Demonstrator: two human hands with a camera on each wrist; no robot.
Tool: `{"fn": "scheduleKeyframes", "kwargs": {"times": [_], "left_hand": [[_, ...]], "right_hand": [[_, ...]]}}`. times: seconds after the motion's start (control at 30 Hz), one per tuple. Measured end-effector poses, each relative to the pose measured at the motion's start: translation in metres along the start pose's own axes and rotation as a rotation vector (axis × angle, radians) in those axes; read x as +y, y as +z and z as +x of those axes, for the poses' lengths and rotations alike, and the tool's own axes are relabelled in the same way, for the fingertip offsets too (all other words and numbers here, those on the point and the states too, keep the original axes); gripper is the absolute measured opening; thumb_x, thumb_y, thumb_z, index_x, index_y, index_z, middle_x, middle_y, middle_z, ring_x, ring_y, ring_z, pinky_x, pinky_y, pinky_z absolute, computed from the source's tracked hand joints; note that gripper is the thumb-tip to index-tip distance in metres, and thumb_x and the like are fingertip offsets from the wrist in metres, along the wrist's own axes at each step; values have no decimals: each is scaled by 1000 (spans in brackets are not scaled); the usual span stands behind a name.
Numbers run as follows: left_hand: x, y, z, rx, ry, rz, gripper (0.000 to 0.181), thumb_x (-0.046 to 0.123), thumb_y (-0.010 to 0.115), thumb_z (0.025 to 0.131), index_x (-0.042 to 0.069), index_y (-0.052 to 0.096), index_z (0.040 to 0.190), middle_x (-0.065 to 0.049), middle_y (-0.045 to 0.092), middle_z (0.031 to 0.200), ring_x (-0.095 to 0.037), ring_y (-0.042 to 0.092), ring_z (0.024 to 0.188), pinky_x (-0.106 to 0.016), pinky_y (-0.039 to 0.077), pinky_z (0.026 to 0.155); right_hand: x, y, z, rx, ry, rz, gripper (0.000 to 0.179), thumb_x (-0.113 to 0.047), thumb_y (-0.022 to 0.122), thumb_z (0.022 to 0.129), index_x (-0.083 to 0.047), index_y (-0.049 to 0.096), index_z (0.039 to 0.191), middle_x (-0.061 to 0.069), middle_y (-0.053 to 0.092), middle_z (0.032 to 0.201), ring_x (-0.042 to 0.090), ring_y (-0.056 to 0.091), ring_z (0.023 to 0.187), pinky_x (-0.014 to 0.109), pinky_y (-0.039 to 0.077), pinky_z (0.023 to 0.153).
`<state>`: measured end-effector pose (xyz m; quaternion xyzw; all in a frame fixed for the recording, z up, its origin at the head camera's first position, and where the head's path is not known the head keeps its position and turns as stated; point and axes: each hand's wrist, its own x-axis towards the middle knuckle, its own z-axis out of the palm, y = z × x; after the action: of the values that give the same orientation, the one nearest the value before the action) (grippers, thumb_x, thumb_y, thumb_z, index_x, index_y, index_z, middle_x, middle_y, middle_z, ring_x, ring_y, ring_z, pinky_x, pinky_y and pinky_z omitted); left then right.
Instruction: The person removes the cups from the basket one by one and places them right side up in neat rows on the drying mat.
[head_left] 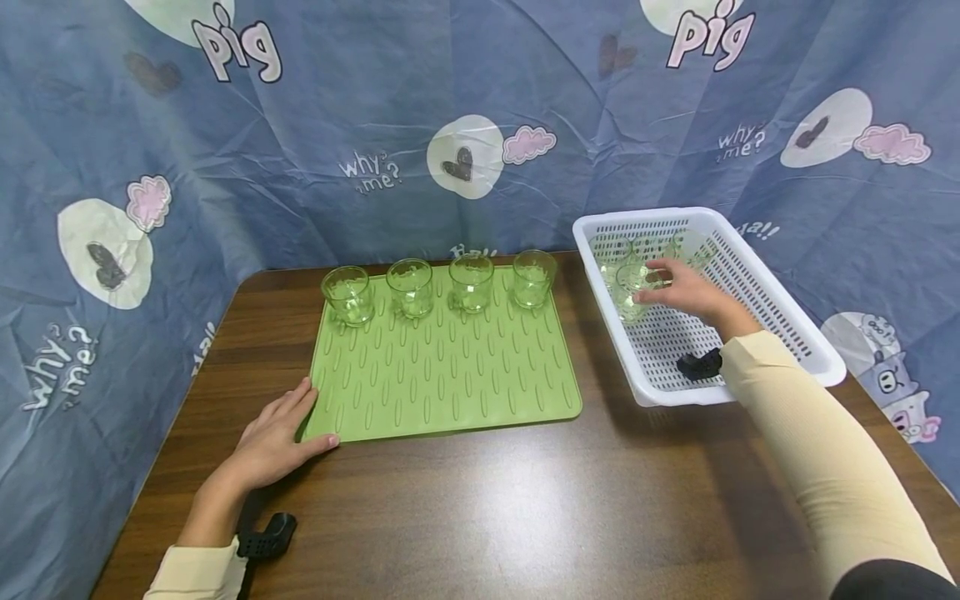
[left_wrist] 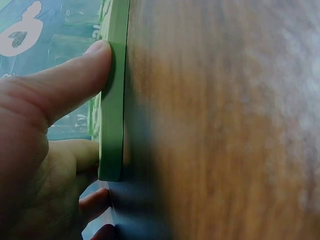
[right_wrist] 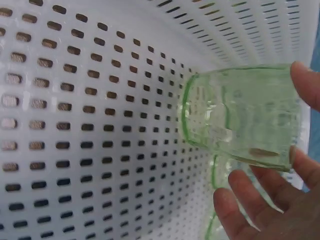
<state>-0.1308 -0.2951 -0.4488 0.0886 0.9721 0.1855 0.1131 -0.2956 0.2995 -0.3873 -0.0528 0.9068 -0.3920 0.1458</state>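
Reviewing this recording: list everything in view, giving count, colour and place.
Table: one, brown, across the foreground
Cloth: apparently one, printed blue, behind the table
Basket: one, white, table's right side
Mat: one, green, left of the basket
Mat glasses: four, clear green, along the far edge
Basket glasses: at least three, clear green, inside; overlap hides the exact count
Wrist devices: two, black, one per wrist
Sleeves: two, cream, on the arms
Left grip: one, bare, at the mat's near-left corner
Right grip: one, bare, at a basket glass

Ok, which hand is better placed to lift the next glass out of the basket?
Probably the right hand: it's inside the basket, touching a glass; the left hand is away at a corner of the mat.
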Motion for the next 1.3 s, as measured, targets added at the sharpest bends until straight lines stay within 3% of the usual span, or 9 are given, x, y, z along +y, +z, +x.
{"fn": "scheduleKeyframes", "kwargs": {"times": [0.23,0.53,0.87,1.3], "left_hand": [[0,0,0,1,2,-6,94,54,63,91,-6,26,154,-27,17,163,-54,23,142,-76,25,102],[1,-1,1,-8,1,-11,95,55,63,91,-6,25,154,-27,16,164,-54,21,143,-76,24,102],[-1,0,1,-5,-4,-10,95,55,62,92,-5,25,155,-26,16,164,-54,21,143,-76,24,102],[0,0,0,-1,2,1,95,55,63,91,-5,26,154,-27,17,163,-55,24,141,-77,26,100]], "right_hand": [[1,5,7,-69,-1,61,92,-19,69,92,-1,8,158,36,33,152,51,40,138,61,39,109],[4,8,14,-149,-4,164,94,-15,67,93,-5,1,159,35,24,158,52,32,143,69,34,109],[7,10,16,-160,-9,180,94,-14,68,92,-5,2,159,32,23,160,50,32,144,68,32,111],[3,11,13,-118,-36,158,87,-10,68,92,1,10,157,32,27,158,50,37,141,61,38,109]]}}
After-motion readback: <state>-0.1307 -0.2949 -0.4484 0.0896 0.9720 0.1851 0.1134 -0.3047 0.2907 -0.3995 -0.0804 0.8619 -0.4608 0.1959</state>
